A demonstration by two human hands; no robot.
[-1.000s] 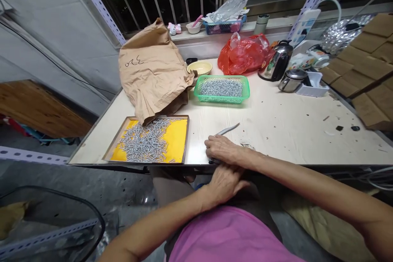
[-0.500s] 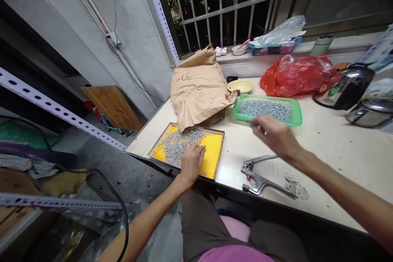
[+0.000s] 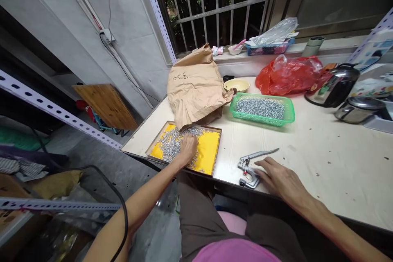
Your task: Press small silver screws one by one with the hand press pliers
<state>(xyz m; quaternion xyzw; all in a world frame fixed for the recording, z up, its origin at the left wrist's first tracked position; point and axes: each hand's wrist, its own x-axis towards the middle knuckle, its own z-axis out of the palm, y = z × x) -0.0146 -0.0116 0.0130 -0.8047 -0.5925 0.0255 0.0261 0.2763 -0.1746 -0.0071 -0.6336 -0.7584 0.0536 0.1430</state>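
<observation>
My left hand [image 3: 188, 147] is down in a shallow tray [image 3: 220, 147] lined in yellow, its fingers curled among a pile of small silvery metal pins [image 3: 169, 144]. Its fingertips are hidden, so what they pinch, if anything, does not show. My right hand [image 3: 281, 178] lies over the lower handle of metal spring pliers [image 3: 245, 166] with a C-shaped jaw, fingers stretched out. The pliers rest on the table near its front edge, their upper handle uncovered. Behind them, a green plastic basket [image 3: 260, 121] holds many more of these pins.
A large brown paper bag [image 3: 196, 86] leans over the tray's back edge. Behind the basket are a cream dish [image 3: 237, 85] and a red plastic bag [image 3: 284, 77]. A kettle [image 3: 334, 84] and a metal pot [image 3: 357, 108] stand at the right.
My right hand has come from beside the green basket down to the pliers, covering their lower handle. My left hand has shifted slightly among the pins, and its fingers are more curled.
</observation>
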